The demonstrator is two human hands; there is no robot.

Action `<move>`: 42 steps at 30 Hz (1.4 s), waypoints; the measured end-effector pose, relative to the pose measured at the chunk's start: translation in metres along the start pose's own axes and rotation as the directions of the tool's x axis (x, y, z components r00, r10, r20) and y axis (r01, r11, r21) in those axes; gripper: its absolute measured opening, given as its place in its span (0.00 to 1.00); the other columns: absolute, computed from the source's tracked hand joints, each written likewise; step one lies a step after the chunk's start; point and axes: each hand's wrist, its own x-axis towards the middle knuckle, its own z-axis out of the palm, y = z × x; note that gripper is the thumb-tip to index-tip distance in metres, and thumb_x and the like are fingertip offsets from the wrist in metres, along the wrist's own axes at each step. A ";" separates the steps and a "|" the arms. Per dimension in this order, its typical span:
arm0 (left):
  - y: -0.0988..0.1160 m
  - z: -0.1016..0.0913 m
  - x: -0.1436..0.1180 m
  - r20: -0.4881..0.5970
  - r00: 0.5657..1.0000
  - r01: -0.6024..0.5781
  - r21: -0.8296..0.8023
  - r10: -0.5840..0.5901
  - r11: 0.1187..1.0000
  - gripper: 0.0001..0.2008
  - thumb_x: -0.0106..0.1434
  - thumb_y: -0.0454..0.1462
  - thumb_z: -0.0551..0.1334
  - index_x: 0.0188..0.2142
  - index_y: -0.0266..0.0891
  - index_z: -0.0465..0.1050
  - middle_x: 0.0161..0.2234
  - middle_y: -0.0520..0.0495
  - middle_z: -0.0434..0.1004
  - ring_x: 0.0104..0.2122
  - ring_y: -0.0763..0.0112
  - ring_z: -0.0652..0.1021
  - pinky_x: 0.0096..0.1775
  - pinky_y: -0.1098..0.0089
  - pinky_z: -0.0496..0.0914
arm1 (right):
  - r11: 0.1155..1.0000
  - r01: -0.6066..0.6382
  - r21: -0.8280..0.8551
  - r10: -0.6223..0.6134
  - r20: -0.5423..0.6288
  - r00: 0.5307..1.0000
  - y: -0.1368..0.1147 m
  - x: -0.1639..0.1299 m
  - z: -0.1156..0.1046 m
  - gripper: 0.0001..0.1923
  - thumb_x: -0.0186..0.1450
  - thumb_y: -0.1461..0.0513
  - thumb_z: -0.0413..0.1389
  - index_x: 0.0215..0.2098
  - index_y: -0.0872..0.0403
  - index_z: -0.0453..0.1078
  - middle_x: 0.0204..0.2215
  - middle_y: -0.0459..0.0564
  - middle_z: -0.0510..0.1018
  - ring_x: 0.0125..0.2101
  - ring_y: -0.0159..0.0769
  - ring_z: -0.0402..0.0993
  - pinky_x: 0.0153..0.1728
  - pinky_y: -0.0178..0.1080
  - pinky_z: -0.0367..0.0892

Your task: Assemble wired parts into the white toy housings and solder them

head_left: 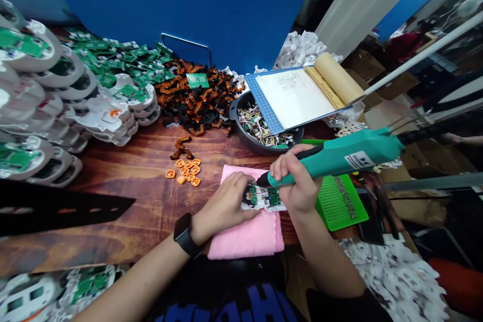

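Nearest to us, our left hand [226, 201] lies flat-curled on the one pink cloth [245, 234], its fingers pressed down on the edge of a small white part with green boards [264, 196], pinning it in place. We count two green boards on that part. A single black watch [184, 235] sits on the left wrist. Our right hand [296, 178] is closed in a fist around one teal power screwdriver [339, 158], whose dark tip meets the white part just beside the left fingertips.

Right of the cloth lies one green perforated tray [339, 204]. Left of it, on the wooden table [132, 186], we count about eight small orange pieces [186, 171] in a loose cluster.

Farther off stands one dark round bowl [241, 123] of mixed small parts, with one open notebook [302, 93] resting across its rim. Beyond lie a heap of orange-and-black flex strips [196, 98], too many to count, and stacks of white housings with green boards [56, 90] at the left.
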 end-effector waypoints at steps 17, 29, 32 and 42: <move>-0.002 -0.001 0.003 0.025 0.999 0.030 -0.011 -0.030 0.999 0.28 0.52 0.41 0.70 0.49 0.35 0.63 0.46 0.39 0.69 0.46 0.54 0.70 0.48 0.55 0.68 | 0.981 -0.045 -0.191 0.059 0.068 0.996 0.013 -0.007 0.005 0.09 0.61 0.60 0.60 0.35 0.52 0.64 0.16 0.36 0.66 0.17 0.25 0.64 0.22 0.33 0.62; 0.001 -0.004 0.004 0.006 1.000 0.024 0.008 -0.024 1.000 0.21 0.57 0.45 0.66 0.45 0.40 0.63 0.43 0.42 0.70 0.43 0.57 0.72 0.44 0.57 0.68 | 0.878 0.244 -0.412 -0.433 -0.466 0.771 -0.046 0.066 -0.117 0.17 0.53 0.55 0.63 0.32 0.53 0.62 0.13 0.34 0.61 0.13 0.25 0.59 0.18 0.32 0.61; 0.000 -0.003 0.005 0.012 0.999 0.033 0.020 -0.033 0.999 0.20 0.57 0.45 0.65 0.45 0.40 0.63 0.44 0.42 0.70 0.44 0.57 0.72 0.45 0.57 0.68 | 0.852 0.229 -0.471 -0.479 -0.523 0.705 -0.046 0.075 -0.158 0.18 0.51 0.54 0.64 0.30 0.53 0.61 0.13 0.34 0.61 0.13 0.25 0.58 0.16 0.33 0.60; -0.001 -0.004 0.006 -0.001 1.000 0.029 0.029 -0.029 0.999 0.22 0.55 0.46 0.67 0.45 0.40 0.63 0.44 0.43 0.71 0.44 0.56 0.73 0.44 0.57 0.69 | 0.886 0.163 -0.434 -0.397 -0.530 0.749 -0.035 0.068 -0.177 0.22 0.49 0.52 0.66 0.31 0.54 0.62 0.13 0.34 0.61 0.13 0.25 0.59 0.15 0.32 0.60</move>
